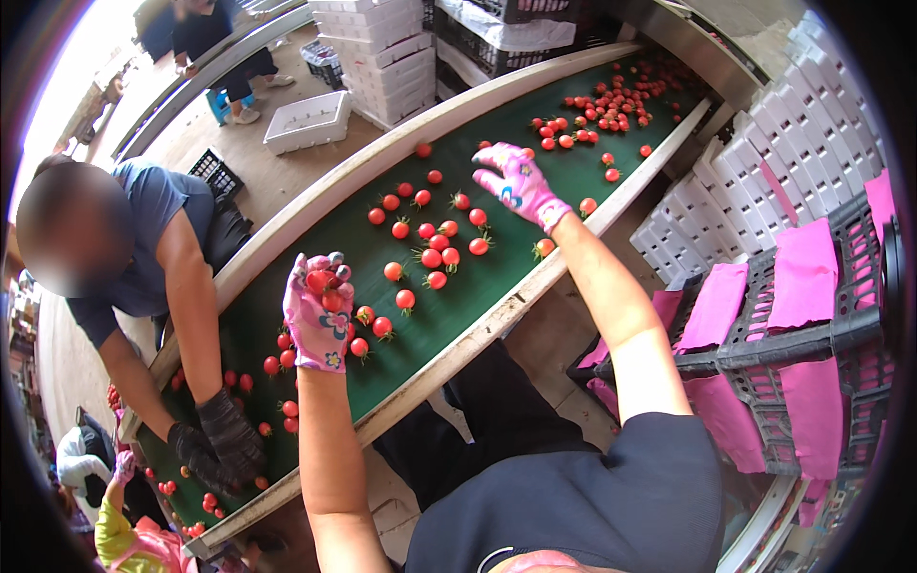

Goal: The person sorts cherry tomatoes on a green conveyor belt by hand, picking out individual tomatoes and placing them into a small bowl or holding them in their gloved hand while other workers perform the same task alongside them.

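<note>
Dark shirt (pixel 564 497); red, green-stemmed tomatoes (pixel 433 258)

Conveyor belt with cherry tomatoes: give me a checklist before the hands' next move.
1. Left hand gripping cherry tomatoes: ok.
2. Right hand open: ok, thumb apart from the fingers.
3. Both hands covered: ok, pink floral gloves.
4. Co-worker's black gloves apart from left hand: ok.
5. Loose tomatoes evenly spaced: not ok, crowded toward the upper right.
6. Green conveyor belt stopped: cannot tell.
</note>
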Demonstrator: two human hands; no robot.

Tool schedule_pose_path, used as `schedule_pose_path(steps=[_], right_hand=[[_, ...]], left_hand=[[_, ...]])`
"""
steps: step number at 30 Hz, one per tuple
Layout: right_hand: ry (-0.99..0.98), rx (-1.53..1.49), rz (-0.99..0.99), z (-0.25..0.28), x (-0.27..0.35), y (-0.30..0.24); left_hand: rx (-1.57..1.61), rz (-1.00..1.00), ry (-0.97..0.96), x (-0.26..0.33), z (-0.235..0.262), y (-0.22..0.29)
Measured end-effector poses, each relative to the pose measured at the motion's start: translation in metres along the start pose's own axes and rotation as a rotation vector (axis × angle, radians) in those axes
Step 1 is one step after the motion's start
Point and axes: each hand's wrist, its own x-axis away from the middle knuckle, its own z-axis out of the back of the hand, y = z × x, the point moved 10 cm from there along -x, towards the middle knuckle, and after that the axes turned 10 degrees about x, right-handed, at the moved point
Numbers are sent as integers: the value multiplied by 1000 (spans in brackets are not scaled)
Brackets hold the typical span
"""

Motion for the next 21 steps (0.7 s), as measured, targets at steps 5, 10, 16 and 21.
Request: schedule_pose_path(steps=[5,10,16,21], right_hand=[[-308,523,-213,-41,-26,8],[-148,-182,385,-9,-17,-102],[-14,140,91,-3,-31,3],[-57,466,-177,4,-19,58]], left_hand=[[148,110,-53,-10,4,-7],[11,1,92,-9,-2,-15],[52,53,36,-6,-10,-26],[63,40,59,-9,-22,-31]])
